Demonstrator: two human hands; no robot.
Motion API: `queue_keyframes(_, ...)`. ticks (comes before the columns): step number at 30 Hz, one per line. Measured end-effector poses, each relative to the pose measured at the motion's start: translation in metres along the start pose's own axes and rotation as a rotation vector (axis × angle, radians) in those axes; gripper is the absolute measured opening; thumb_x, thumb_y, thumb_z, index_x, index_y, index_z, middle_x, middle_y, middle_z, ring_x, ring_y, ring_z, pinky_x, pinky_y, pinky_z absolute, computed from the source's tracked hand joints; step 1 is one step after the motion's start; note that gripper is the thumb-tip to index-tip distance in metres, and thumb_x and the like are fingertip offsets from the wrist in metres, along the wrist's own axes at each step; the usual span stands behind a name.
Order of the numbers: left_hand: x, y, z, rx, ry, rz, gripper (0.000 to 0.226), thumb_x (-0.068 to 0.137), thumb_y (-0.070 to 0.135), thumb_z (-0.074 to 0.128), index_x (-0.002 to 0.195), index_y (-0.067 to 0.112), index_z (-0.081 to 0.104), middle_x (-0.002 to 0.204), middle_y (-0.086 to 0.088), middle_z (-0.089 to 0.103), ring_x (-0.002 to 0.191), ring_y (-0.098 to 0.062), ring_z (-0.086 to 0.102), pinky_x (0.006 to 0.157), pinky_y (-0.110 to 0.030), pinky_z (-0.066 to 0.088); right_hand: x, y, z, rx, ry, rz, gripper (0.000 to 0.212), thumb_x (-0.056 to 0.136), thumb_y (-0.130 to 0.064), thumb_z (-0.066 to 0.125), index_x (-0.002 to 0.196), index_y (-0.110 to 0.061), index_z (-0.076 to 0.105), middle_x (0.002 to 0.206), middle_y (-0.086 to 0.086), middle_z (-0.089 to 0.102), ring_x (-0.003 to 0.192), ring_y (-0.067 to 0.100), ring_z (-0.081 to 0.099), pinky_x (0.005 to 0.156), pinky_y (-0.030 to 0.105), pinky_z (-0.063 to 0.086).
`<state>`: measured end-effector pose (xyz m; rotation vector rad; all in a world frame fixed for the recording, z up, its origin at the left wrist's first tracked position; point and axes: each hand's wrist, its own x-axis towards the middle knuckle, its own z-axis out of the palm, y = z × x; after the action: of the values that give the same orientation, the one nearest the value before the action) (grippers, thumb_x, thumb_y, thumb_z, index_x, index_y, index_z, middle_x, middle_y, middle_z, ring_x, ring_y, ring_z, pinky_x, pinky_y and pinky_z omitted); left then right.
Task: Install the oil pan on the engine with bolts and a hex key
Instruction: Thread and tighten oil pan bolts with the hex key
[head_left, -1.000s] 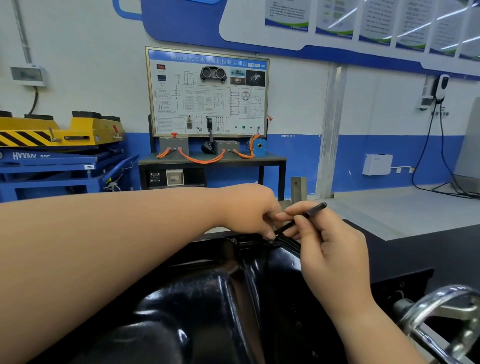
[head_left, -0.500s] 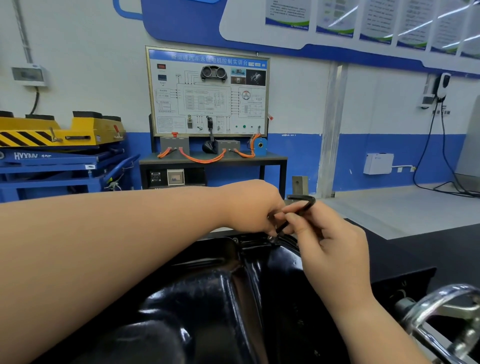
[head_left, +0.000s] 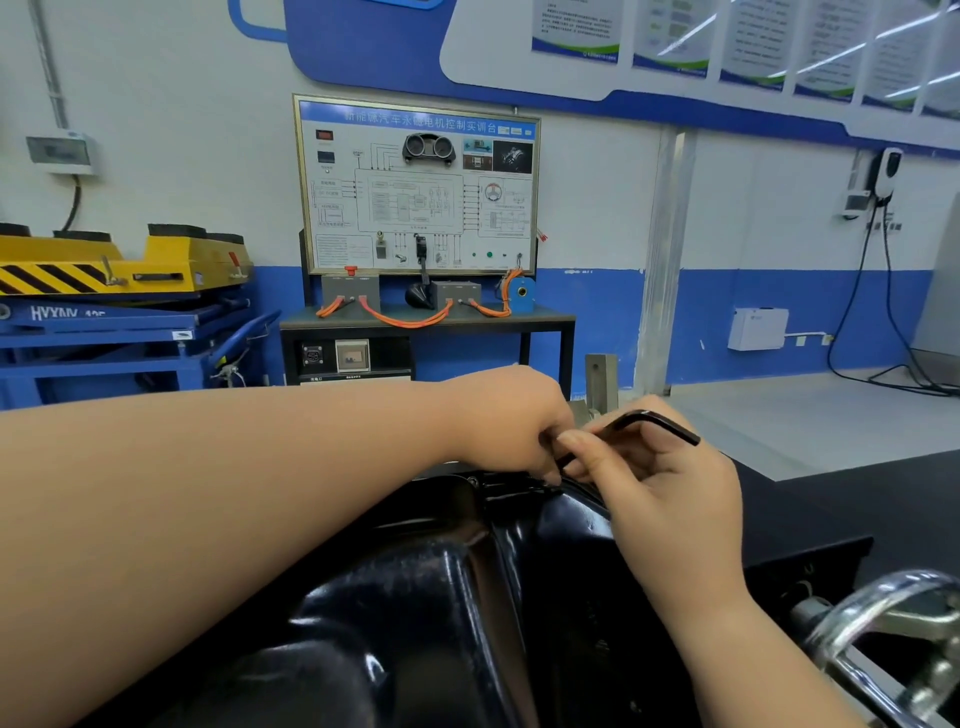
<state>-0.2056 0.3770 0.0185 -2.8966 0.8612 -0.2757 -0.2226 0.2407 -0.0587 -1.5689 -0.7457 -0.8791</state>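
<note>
Black hex key (head_left: 666, 425) in curled right hand (head_left: 667, 501).

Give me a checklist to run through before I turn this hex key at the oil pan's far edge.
1. Grip: right hand holds the hex key, ok.
2. Support: left hand has its fingertips at the key's lower end, ok.
3. Engagement: key tip seated in a bolt, cannot tell; the fingers hide it.
4. Seating: oil pan flush along its far edge, cannot tell; both hands cover it.
5. Swing room: the key's free arm points right with nothing beside it, probably ok.
</note>
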Motion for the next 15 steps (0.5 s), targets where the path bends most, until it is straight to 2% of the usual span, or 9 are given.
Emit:
queue_keyframes(1,0.0001,0.0003,0.0003,0.008,0.004,-0.006,0.037,0.083,0.026,0.066,0.056,0.025,0.04,0.051,0.01,0.039,0.048,-0.006,0.037,0.048,-0.012,0.031,-0.0003,-0.0008,-0.0012,0.018,-0.024,-0.009,0.008,0.078,-0.024,0.065,0.073,-0.029,0.062,0.072,-0.014,0.067,0.063,0.002,0.065,0.061,0.009,0.048)
queue_keyframes(3,0.0005,-0.0001,0.0011,0.006,0.01,-0.018,0.032,0.083,0.029,0.067,0.061,0.022,0.044,0.051,0.009,0.039,0.048,-0.006,0.037,0.046,-0.013,0.028,-0.0016,-0.0031,-0.0034,0.009,-0.088,-0.039,0.021,0.084,-0.019,0.058,0.084,-0.04,0.06,0.08,-0.017,0.067,0.068,0.002,0.065,0.066,0.009,0.048)
queue_keyframes(6,0.002,-0.0034,0.0039,-0.04,0.015,-0.029,0.032,0.082,0.029,0.068,0.058,0.02,0.047,0.05,0.008,0.041,0.048,-0.009,0.038,0.046,-0.015,0.028,-0.0028,-0.0054,-0.0046,-0.109,-0.127,-0.112,0.03,0.086,-0.013,0.054,0.092,-0.041,0.06,0.077,-0.017,0.066,0.073,0.002,0.062,0.071,0.008,0.046)
queue_keyframes(9,0.0024,-0.0047,0.0047,-0.065,0.003,-0.011,0.02,0.083,0.029,0.066,0.072,0.013,0.061,0.054,0.008,0.043,0.051,-0.007,0.04,0.051,-0.018,0.029,-0.0007,-0.0044,-0.0061,-0.104,-0.075,-0.085,0.028,0.083,-0.014,0.06,0.087,-0.041,0.063,0.071,-0.015,0.067,0.072,0.003,0.064,0.069,0.008,0.047)
queue_keyframes(11,0.0012,-0.0049,0.0039,-0.071,-0.001,-0.005,0.019,0.084,0.03,0.065,0.079,0.012,0.065,0.055,0.01,0.044,0.052,-0.004,0.041,0.05,-0.013,0.028,0.0004,-0.0024,-0.0056,-0.071,-0.041,-0.033,0.031,0.082,-0.012,0.069,0.077,-0.042,0.063,0.07,-0.015,0.068,0.069,0.002,0.065,0.064,0.009,0.049)
queue_keyframes(13,0.0006,-0.0051,0.0037,-0.079,0.005,-0.005,0.021,0.082,0.033,0.067,0.068,0.019,0.058,0.053,0.011,0.043,0.05,-0.003,0.041,0.049,-0.011,0.032,0.0011,0.0002,-0.0036,-0.027,-0.021,0.029,0.026,0.078,-0.013,0.073,0.068,-0.034,0.063,0.069,-0.013,0.068,0.065,0.006,0.066,0.061,0.014,0.051)
queue_keyframes(15,-0.0001,-0.0036,0.0031,-0.093,0.014,-0.007,0.032,0.081,0.035,0.069,0.058,0.028,0.046,0.052,0.011,0.043,0.05,-0.004,0.041,0.052,-0.009,0.033,0.0017,0.0013,-0.0004,-0.023,-0.02,0.049,0.013,0.074,-0.018,0.074,0.066,-0.019,0.064,0.065,-0.006,0.067,0.061,0.011,0.065,0.058,0.022,0.053)
